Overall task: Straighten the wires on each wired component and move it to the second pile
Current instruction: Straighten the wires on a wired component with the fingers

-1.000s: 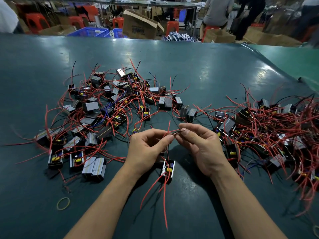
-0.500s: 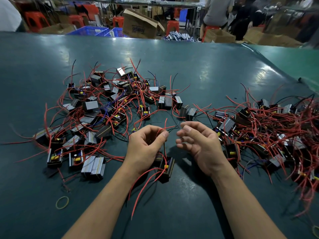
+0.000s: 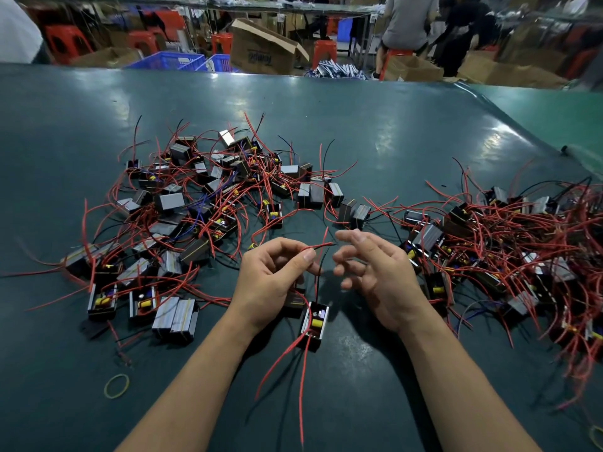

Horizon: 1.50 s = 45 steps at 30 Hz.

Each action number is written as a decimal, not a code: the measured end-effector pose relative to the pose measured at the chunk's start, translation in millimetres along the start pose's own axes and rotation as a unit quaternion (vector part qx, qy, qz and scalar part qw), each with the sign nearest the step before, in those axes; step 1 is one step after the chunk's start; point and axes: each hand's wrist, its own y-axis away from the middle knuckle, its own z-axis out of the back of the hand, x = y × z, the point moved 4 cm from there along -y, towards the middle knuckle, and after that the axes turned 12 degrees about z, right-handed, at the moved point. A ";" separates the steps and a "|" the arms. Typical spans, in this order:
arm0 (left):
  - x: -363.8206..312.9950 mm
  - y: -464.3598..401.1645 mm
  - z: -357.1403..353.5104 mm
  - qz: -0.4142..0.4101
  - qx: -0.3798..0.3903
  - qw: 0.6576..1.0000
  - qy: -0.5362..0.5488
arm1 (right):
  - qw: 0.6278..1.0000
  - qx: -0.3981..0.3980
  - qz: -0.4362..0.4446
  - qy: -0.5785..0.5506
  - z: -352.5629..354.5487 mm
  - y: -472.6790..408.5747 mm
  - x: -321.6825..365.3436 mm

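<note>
flanking the hands (image 3: 326, 275): wired piles (image 3: 195, 203), rubber band (image 3: 116, 385).

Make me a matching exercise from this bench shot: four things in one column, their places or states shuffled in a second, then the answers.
Things
1. left hand
2. right hand
3. rubber band
4. cardboard box

States or places
A. lying on the mat near the left forearm
B. beyond the far edge of the table
C. open, holding nothing
D. pinching a red wire

Pairs: 1-D, 2-C, 3-A, 4-B
</note>
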 end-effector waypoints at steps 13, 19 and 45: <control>2.8 -2.2 5.2 0.037 -0.008 0.998 0.040 | 0.998 0.008 0.045 0.050 -2.7 4.2 -2.6; 2.4 -3.4 9.7 0.035 -0.030 0.997 0.064 | 0.997 -0.001 0.062 0.052 -3.4 5.7 1.5; 2.0 -7.2 26.4 0.039 -0.142 0.960 0.239 | 0.871 0.029 0.112 0.478 -3.3 19.2 5.9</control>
